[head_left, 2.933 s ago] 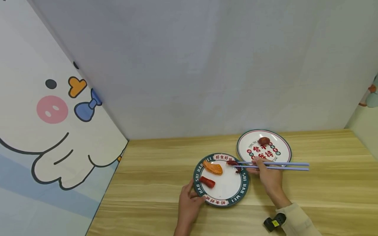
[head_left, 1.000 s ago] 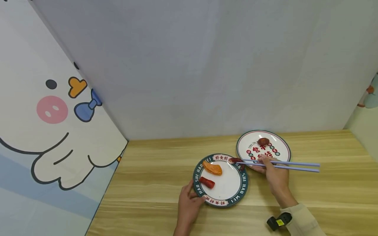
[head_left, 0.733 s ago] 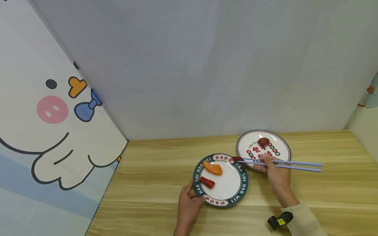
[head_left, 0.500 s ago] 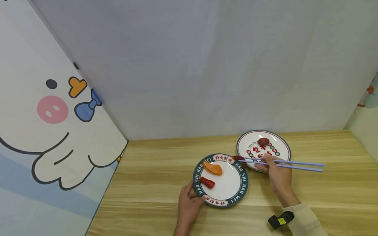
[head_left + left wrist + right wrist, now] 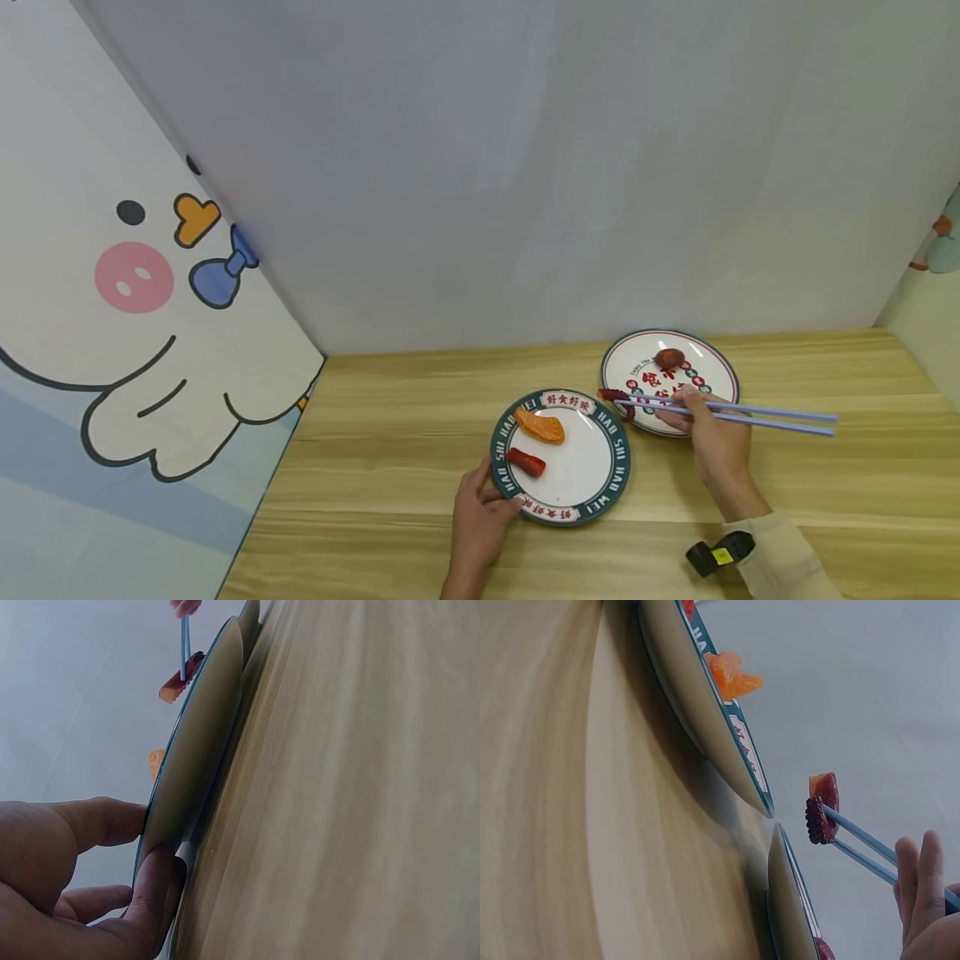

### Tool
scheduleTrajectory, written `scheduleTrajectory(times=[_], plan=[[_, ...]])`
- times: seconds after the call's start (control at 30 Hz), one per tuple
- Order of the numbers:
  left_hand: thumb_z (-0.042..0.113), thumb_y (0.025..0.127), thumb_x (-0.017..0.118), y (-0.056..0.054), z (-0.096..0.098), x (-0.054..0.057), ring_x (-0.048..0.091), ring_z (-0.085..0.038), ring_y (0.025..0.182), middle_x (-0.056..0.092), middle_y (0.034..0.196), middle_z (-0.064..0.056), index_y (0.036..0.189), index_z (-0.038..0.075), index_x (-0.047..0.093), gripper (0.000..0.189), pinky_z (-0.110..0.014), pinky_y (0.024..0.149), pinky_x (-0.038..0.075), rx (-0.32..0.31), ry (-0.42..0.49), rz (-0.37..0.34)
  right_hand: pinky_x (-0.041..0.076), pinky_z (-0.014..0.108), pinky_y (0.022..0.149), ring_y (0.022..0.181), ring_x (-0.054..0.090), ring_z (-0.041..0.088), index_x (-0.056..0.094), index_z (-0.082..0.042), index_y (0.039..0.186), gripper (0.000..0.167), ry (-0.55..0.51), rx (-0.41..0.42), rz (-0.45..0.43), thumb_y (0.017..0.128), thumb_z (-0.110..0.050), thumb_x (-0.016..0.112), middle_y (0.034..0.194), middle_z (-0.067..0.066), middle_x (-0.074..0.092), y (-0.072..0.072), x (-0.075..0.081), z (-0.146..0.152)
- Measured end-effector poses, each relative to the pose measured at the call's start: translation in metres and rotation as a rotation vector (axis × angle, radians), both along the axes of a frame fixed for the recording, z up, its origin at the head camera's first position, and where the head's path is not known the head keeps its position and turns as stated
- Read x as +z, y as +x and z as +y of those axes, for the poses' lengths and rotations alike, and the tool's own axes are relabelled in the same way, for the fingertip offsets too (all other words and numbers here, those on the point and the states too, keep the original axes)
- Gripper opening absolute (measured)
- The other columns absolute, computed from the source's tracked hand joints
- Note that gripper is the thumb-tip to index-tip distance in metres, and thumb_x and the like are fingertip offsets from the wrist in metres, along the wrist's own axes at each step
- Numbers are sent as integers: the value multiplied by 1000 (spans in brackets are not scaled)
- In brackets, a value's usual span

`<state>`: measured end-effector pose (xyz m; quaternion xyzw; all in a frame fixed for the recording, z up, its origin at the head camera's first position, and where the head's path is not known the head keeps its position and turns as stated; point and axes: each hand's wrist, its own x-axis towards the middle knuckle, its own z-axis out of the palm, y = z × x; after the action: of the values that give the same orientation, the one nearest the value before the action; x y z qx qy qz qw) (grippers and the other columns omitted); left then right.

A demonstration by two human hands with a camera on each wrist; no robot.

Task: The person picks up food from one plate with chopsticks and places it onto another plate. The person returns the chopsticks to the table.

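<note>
My right hand [image 5: 718, 446] holds a pair of pale blue chopsticks [image 5: 772, 420]. Their tips pinch a dark red octopus piece [image 5: 822, 811] with a bumpy row of suckers, raised above the gap between the two plates. My left hand [image 5: 480, 521] grips the near left rim of the green-rimmed plate [image 5: 618, 467], fingers on both sides of the edge in the left wrist view. On that plate lie an orange salmon-like slice [image 5: 542, 427] and a red roll-shaped piece [image 5: 527, 463]. The second white plate [image 5: 622, 358] carries a brown-red oval piece [image 5: 670, 359].
Both plates stand on a wood-grain table [image 5: 390, 467], the second one behind and to the right, near the grey back wall [image 5: 525, 208]. A cartoon-printed panel [image 5: 75, 350] borders the left. A black wrist device [image 5: 720, 553] sits at the right sleeve.
The chopsticks have lifted the octopus piece off the green-rimmed plate and carried it right, toward the second plate. The left hand has stayed at the rim.
</note>
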<state>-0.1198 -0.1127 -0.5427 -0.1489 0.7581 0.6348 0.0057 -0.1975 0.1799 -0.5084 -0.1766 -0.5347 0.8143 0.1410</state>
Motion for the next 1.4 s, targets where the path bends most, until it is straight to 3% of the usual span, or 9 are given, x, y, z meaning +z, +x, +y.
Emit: scheduleTrajectory(times=[0.23,1.4], plan=[[-13,78,77,0,1,-2,65,-21,99,55,140,-21,153,-11,46,81,-22,74,58,5,7,29,63,26,65,63,77,14,77,-14,79,38,-41,-30,7,106,1,55,82,2,73,-3,-1,4],[-11,80,78,-3,1,-4,65,-20,99,54,142,-20,154,-10,44,81,-26,76,59,5,-15,1,63,25,64,61,77,18,78,-9,76,36,-159,-111,-15,105,0,58,76,4,73,-17,-6,35]])
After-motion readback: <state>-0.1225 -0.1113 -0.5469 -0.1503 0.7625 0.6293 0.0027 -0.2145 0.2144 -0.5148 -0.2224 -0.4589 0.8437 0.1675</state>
